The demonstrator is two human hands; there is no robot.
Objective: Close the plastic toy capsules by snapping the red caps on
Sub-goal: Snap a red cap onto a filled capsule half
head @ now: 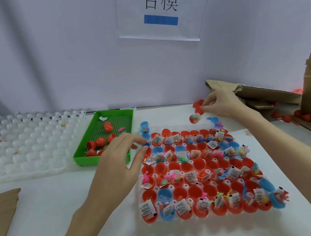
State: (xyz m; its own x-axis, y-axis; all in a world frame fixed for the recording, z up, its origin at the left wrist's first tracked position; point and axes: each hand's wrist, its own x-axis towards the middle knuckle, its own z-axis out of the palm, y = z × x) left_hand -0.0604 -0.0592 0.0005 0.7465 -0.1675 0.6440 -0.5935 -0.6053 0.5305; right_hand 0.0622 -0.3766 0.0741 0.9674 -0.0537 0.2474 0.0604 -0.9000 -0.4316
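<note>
A clear holder tray (274, 212) on the white table carries several rows of open red and blue capsule halves (186, 172), many with small toys and paper slips inside. My left hand (117, 161) hovers at the tray's far-left corner, thumb and forefinger pinching a small blue toy piece (147, 143). My right hand (221, 103) reaches past the tray's far edge and pinches a red cap (198, 110). Another red cap (197, 103) lies beside it. A filled capsule half (194, 118) lies just below.
A green tray (123, 114) holding several red capsule pieces sits left of the holder. Stacked white moulded trays (23, 140) fill the far left. Torn cardboard boxes (254, 91) with loose red caps (303, 116) stand at the right. A cardboard sheet (0, 213) lies at the near left.
</note>
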